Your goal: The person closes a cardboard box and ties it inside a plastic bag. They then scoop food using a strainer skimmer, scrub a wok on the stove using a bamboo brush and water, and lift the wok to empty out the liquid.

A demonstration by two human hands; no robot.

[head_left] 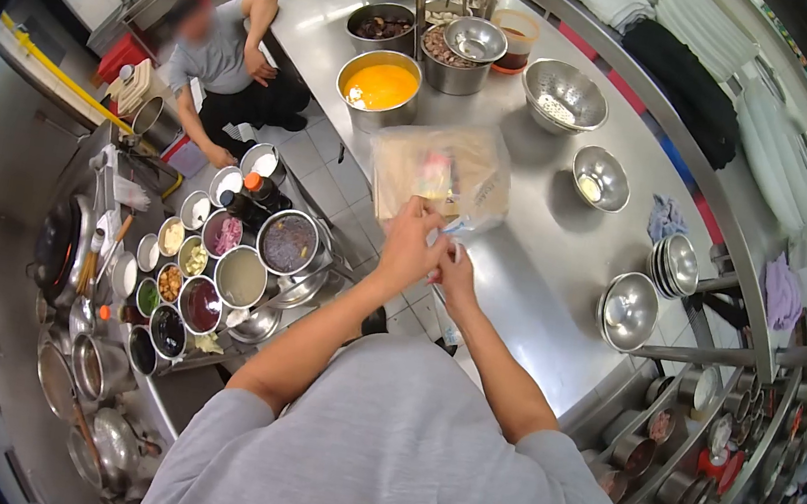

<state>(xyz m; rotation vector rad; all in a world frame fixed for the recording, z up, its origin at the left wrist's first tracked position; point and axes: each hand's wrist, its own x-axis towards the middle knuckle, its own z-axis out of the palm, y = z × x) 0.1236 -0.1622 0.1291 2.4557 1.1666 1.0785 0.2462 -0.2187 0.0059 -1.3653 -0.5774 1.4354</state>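
"What are those hands doing?"
"Left hand [411,243] and right hand [458,277] are curled nearly closed at the near edge of the clear bag [392,165]. I can't tell what they grip."
"And the bag?"
"Twelve o'clock, on the surface [529,293], brown paper [483,166] already inside. Fingers hide whether it's fastened; the print's blurred."
"Beyond?"
"Pot [379,83] at eleven, colander [563,98] at one."

bright, glare on steel table [529,298], fisheye edges, dark corners
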